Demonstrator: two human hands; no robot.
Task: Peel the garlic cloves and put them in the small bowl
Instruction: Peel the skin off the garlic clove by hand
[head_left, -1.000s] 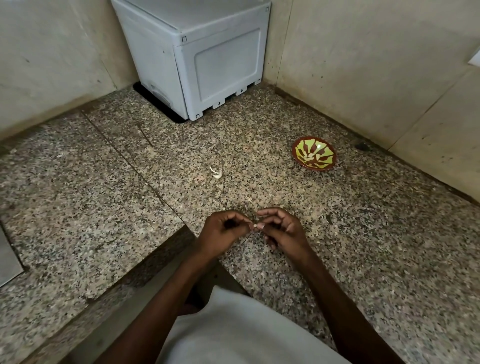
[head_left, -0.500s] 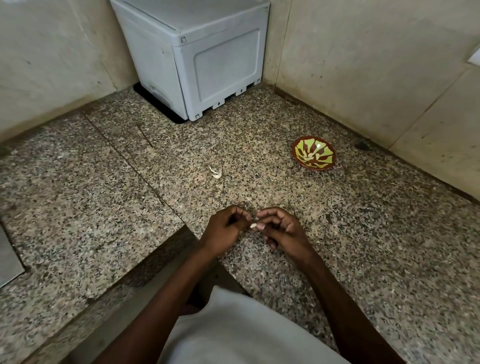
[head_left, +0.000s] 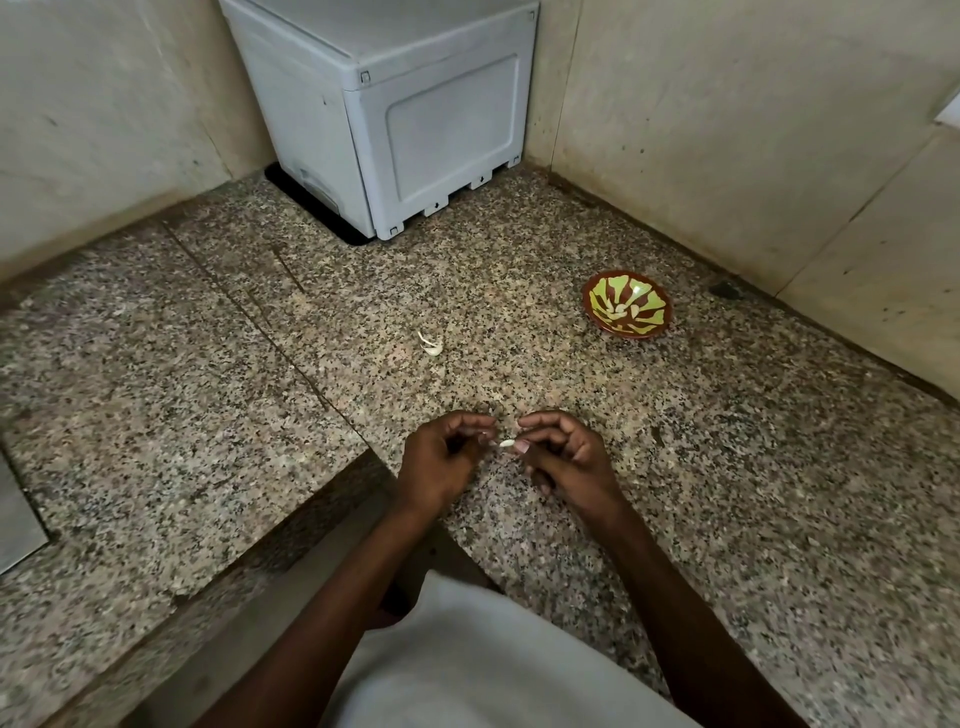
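A small pale garlic clove (head_left: 506, 444) sits between my two hands, just above the granite counter (head_left: 208, 405). My right hand (head_left: 566, 457) pinches it with thumb and forefinger. My left hand (head_left: 441, 457) has its fingers curled, with the fingertips close beside the clove's left end; what it pinches is too small to tell. Another garlic clove (head_left: 431, 344) with loose skin lies on the counter farther away. The small brown bowl (head_left: 627, 304) with a green pattern stands to the far right, with pale pieces inside.
A grey plastic appliance (head_left: 395, 114) stands in the back corner against beige tiled walls. A metal edge (head_left: 15, 519) shows at the far left. The counter's inner corner edge (head_left: 332, 499) runs just under my left wrist.
My hands have drawn slightly apart, so the clove now shows between them. The bowl and the other clove stay where they were.
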